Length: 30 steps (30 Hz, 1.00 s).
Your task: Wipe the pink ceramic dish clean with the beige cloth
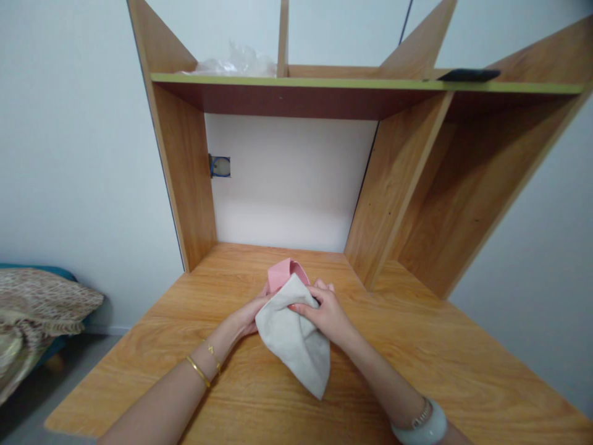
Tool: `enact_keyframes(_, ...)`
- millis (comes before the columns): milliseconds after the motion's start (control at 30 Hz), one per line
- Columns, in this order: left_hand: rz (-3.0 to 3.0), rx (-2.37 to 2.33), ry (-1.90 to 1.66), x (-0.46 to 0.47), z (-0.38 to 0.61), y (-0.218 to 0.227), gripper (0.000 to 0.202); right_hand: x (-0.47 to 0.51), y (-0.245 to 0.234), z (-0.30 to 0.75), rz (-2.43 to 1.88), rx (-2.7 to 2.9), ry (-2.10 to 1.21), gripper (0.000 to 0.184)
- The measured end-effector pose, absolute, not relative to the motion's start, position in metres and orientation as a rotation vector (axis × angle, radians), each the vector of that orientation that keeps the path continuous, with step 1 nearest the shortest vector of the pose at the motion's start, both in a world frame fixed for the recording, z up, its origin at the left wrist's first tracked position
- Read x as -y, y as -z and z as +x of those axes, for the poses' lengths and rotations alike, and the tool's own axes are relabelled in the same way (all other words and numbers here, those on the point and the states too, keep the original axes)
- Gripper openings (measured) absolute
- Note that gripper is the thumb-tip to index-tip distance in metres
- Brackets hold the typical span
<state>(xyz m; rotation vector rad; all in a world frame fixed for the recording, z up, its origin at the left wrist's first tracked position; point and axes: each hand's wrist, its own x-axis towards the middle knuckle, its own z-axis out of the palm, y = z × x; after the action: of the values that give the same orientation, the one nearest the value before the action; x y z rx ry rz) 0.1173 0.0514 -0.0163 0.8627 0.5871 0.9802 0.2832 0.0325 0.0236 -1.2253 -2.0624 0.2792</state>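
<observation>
Above the middle of the wooden desk (241, 389), a pink band-like item (279, 273) is held up in front of me; its lower part is hidden by a light grey cloth (296, 327). My left hand (252, 314) grips the pink item from the left, its fingers partly behind the cloth. With thumb on top, my right hand (324, 309) pinches the cloth against the pink item's right side. A corner of the cloth hangs down toward me. What exactly the pink item is, I cannot tell.
A shelf unit (296, 99) rises from the desk's back, with upright panels on both sides. Clear plastic (236, 62) and a dark flat object (469, 75) lie on its shelf. An open wall socket box (220, 166) shows at left. Patterned fabric (41, 303) lies beyond the desk.
</observation>
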Motion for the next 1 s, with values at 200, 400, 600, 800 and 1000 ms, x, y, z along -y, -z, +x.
enact_keyframes(200,0.774,-0.530,-0.840,-0.055,0.116,0.008,0.054,-0.026,-0.028,0.277,-1.129,2.219,-0.115,0.017)
enact_keyframes(400,0.712,-0.462,-0.951,-0.056,0.118,0.003,0.065,-0.023,-0.032,0.281,-1.033,2.418,0.031,0.021)
enact_keyframes(600,0.713,-0.437,-0.974,-0.060,0.115,0.002,0.067,-0.021,-0.036,0.285,-0.984,2.498,0.168,0.016)
enact_keyframes(800,0.776,-0.383,-0.888,-0.055,0.109,-0.002,0.079,-0.023,-0.033,0.286,-1.008,2.314,0.000,0.015)
enact_keyframes(1000,0.874,-0.452,-0.758,-0.055,0.117,0.015,0.053,-0.031,-0.026,0.285,-1.210,1.955,-0.235,0.014)
